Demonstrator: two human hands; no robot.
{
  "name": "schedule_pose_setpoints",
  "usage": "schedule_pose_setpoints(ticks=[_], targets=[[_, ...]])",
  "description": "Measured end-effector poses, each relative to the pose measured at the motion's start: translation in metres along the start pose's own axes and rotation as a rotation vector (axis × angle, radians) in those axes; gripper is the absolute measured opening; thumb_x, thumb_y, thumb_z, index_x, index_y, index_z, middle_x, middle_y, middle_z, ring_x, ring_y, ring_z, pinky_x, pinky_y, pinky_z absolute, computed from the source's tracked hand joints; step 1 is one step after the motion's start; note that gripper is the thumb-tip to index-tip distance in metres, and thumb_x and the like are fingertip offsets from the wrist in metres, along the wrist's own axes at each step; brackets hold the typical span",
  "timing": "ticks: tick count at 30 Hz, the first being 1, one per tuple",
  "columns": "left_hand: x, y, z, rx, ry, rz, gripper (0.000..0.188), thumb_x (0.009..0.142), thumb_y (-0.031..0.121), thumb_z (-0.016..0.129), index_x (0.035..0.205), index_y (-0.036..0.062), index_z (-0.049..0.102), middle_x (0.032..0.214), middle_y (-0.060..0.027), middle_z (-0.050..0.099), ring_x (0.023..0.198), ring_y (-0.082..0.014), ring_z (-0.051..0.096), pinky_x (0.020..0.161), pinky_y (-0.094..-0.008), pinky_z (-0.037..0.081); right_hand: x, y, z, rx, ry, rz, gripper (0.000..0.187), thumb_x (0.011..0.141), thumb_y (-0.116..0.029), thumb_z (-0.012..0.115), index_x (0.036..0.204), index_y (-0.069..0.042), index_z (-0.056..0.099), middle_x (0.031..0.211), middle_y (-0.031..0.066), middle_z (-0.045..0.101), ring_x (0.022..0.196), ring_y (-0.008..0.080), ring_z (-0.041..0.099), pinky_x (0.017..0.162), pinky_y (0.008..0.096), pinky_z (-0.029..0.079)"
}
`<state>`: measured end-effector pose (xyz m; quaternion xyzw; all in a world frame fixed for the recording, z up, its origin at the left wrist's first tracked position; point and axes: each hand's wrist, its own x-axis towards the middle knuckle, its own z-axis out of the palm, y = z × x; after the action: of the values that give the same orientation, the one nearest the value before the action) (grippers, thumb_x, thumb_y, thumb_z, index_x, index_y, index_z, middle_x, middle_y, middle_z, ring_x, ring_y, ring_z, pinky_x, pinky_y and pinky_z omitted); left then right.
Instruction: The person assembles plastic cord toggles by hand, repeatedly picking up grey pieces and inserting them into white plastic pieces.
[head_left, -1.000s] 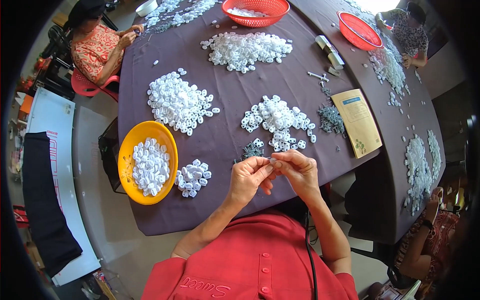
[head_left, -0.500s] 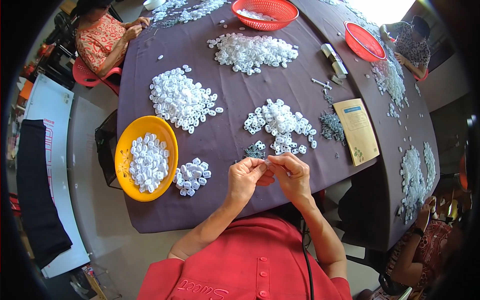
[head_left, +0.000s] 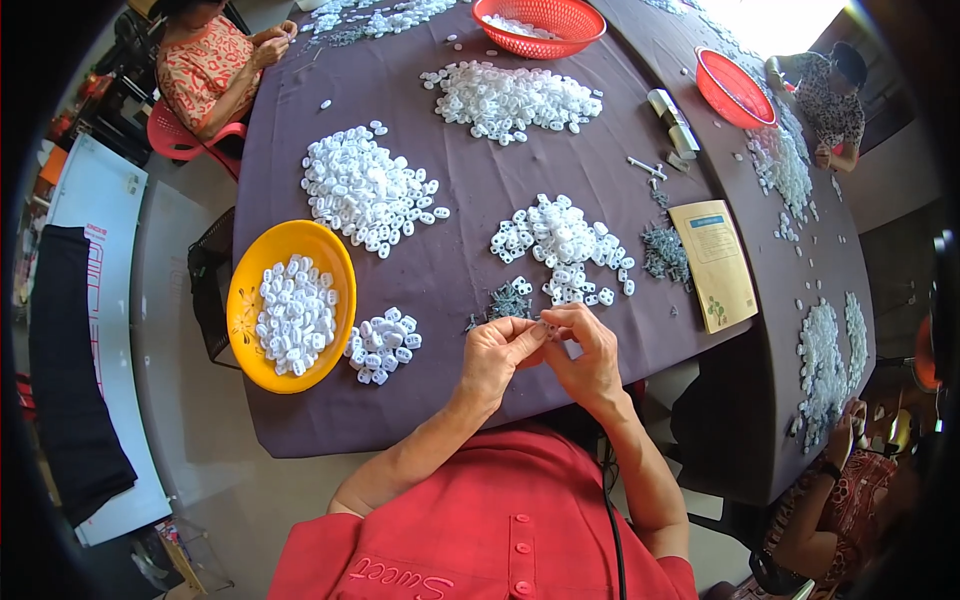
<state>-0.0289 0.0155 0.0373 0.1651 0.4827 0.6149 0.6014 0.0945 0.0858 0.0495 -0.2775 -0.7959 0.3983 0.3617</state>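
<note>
My left hand [head_left: 499,352] and my right hand [head_left: 583,355] meet over the near edge of the cloth-covered table, fingertips pinched together. Between them sits a small white plastic piece [head_left: 551,330], mostly hidden by the fingers. Just beyond lies a pile of white oval pieces with holes [head_left: 562,240]. A little heap of small grey metal parts [head_left: 508,301] is close to my left fingers. Left of my hands, a loose cluster of white pieces [head_left: 383,346] rests beside a yellow bowl [head_left: 244,345] holding more of them.
Further white piles [head_left: 365,190] spread over the dark tablecloth [head_left: 400,290]. A yellow-brown booklet [head_left: 713,265] lies to the right, near another grey metal heap [head_left: 665,252]. Red baskets [head_left: 540,45] stand farther back. Other people [head_left: 205,75] sit around the tables.
My hands remain pinched together, with the fingers slightly shifted around the small piece. The whole view has tilted a little. The person at far right has moved an arm.
</note>
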Motion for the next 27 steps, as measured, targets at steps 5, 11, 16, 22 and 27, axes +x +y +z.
schedule_pose_setpoints(ticks=[5, 11, 16, 22, 27], targets=[[0.002, -0.008, 0.001, 0.022, 0.023, 0.132, 0.013, 0.086, 0.01, 0.062, 0.089, -0.0027, 0.064, 0.083, -0.006, 0.066, 0.074, -0.0089, 0.061, 0.069, -0.021, 0.05, -0.002, 0.002, 0.006, -0.038, -0.008, -0.031, 0.029, 0.07, 0.006, 0.063, 0.097, -0.002, 0.056, 0.088, 0.0092, 0.059, 0.068, 0.017, 0.059, 0.06, 0.0264, 0.049], [0.003, -0.019, -0.004, 0.093, 0.087, 0.199, 0.012, 0.086, 0.009, 0.061, 0.088, -0.0028, 0.064, 0.082, -0.0057, 0.065, 0.073, -0.0084, 0.06, 0.068, -0.0205, 0.049, -0.004, 0.005, 0.018, -0.058, 0.042, 0.056, 0.03, 0.068, 0.004, 0.067, 0.096, -0.003, 0.058, 0.087, 0.008, 0.059, 0.067, 0.0151, 0.059, 0.058, 0.0248, 0.048], [0.003, -0.018, -0.012, 0.021, 0.045, 0.021, 0.016, 0.09, 0.012, 0.057, 0.09, -0.0025, 0.064, 0.083, -0.0049, 0.065, 0.073, -0.0082, 0.06, 0.067, -0.0206, 0.049, -0.006, 0.009, 0.012, -0.105, -0.015, -0.009, 0.026, 0.066, 0.002, 0.066, 0.091, -0.002, 0.06, 0.089, 0.0102, 0.058, 0.072, 0.024, 0.06, 0.059, 0.0305, 0.05], [0.003, -0.019, -0.016, 0.131, 0.009, 0.116, 0.02, 0.091, 0.015, 0.055, 0.091, -0.003, 0.064, 0.081, -0.0033, 0.065, 0.072, -0.0065, 0.059, 0.065, -0.0196, 0.048, -0.008, 0.008, 0.011, -0.114, -0.043, 0.011, 0.028, 0.066, 0.0, 0.068, 0.092, -0.002, 0.06, 0.089, 0.0102, 0.059, 0.074, 0.0254, 0.061, 0.061, 0.0315, 0.051], [-0.006, -0.006, -0.009, 0.525, 0.072, 0.214, 0.018, 0.09, 0.012, 0.055, 0.09, -0.004, 0.064, 0.078, -0.001, 0.064, 0.069, -0.0033, 0.057, 0.062, -0.0171, 0.047, -0.007, 0.003, 0.009, -0.107, -0.053, 0.026, 0.027, 0.066, 0.001, 0.068, 0.092, -0.002, 0.061, 0.087, 0.0098, 0.06, 0.073, 0.0246, 0.062, 0.061, 0.031, 0.051]])
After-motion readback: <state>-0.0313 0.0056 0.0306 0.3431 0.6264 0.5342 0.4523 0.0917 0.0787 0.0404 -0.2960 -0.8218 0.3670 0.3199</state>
